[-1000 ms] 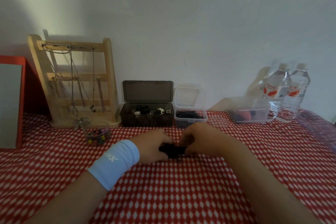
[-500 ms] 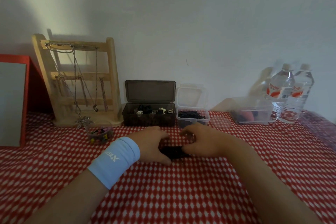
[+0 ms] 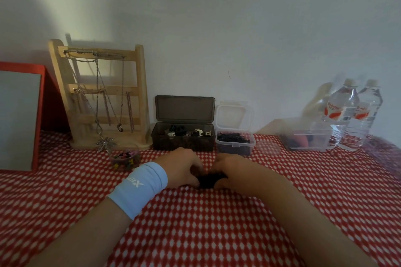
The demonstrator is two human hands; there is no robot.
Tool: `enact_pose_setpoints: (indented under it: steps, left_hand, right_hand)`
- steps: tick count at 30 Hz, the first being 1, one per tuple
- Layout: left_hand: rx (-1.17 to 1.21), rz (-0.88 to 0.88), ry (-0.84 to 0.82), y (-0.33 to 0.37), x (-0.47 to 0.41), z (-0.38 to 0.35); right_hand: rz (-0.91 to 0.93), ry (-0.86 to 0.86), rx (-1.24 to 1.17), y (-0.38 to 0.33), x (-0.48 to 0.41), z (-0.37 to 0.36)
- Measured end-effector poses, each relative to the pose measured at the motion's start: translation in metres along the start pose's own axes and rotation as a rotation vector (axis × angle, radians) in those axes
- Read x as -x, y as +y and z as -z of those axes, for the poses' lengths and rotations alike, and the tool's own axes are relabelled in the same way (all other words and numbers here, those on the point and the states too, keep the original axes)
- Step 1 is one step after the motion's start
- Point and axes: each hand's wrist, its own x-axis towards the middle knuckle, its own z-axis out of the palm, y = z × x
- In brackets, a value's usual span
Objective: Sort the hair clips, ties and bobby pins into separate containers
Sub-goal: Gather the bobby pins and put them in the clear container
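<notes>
Hands: left hand (image 3: 182,167) and right hand (image 3: 236,172) both curl around a black bunch (image 3: 209,180) on the cloth (image 3: 195,234) | Done: clips fill the dark box (image 3: 183,142) at 12 o'clock, pins fill the clear box (image 3: 234,145) at 1 o'clock | Left: this bunch looks like the last.

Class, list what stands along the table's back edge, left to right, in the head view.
Red-framed mirror, wooden necklace stand, dark lidded box, clear tub of black bobby pins, clear rectangular container, two water bottles.
</notes>
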Motion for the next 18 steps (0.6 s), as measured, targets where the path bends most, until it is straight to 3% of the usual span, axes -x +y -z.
enact_pose_setpoints:
  steps: [5, 11, 14, 18]
  left_hand:
    - [0.079, 0.033, 0.029, 0.000, 0.003, 0.009]
    - [0.177, 0.054, 0.003, -0.003, 0.006, 0.019]
    - [0.191, 0.044, 0.123, -0.002, 0.002, 0.013]
    - [0.277, 0.028, 0.268, 0.000, -0.003, 0.004]
  right_hand:
    - [-0.045, -0.083, 0.084, -0.007, -0.007, 0.010]
    - [-0.029, 0.150, -0.048, -0.001, 0.006, 0.010]
    - [-0.027, 0.227, -0.157, -0.001, 0.009, 0.007]
    - [0.001, 0.204, -0.238, 0.004, 0.010, -0.001]
